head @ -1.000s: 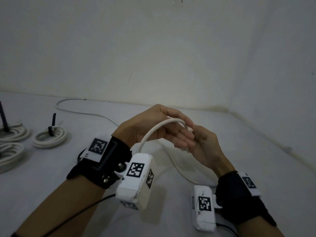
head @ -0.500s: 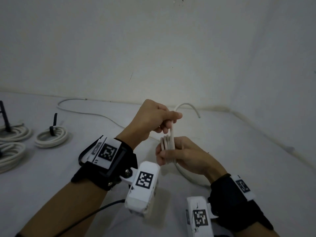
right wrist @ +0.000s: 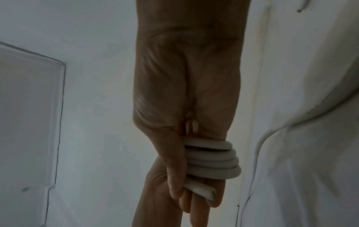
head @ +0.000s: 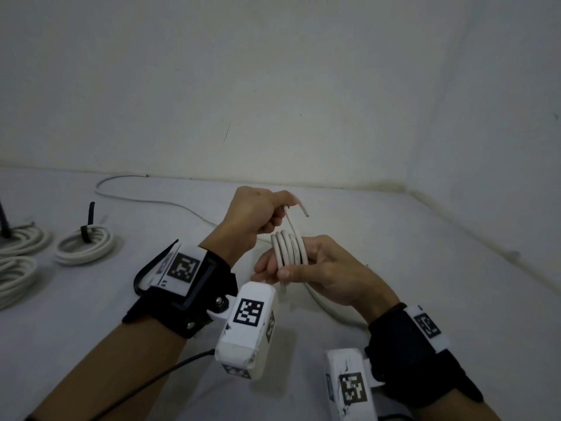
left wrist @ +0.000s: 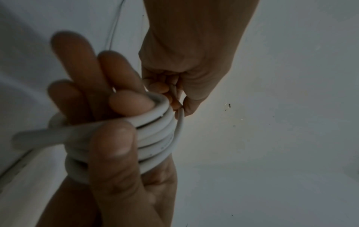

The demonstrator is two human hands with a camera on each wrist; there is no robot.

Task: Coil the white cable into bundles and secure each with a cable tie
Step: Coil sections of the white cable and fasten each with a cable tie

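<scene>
Cable (head: pixel 290 249) loops around straight right fingers (head: pixel 267 267) as a former, thumb pinning it; left hand (head: pixel 253 220) pinches its tail.

It looked like a bare data-recording workspace rather than a home: a plain white table (head: pixel 394 268) met blank white walls (head: pixel 273 86) at a corner, tied cable bundles (head: pixel 86 244) lay at the table's left edge, and tag-marked camera units (head: pixel 247 329) sat strapped to both wrists.
</scene>
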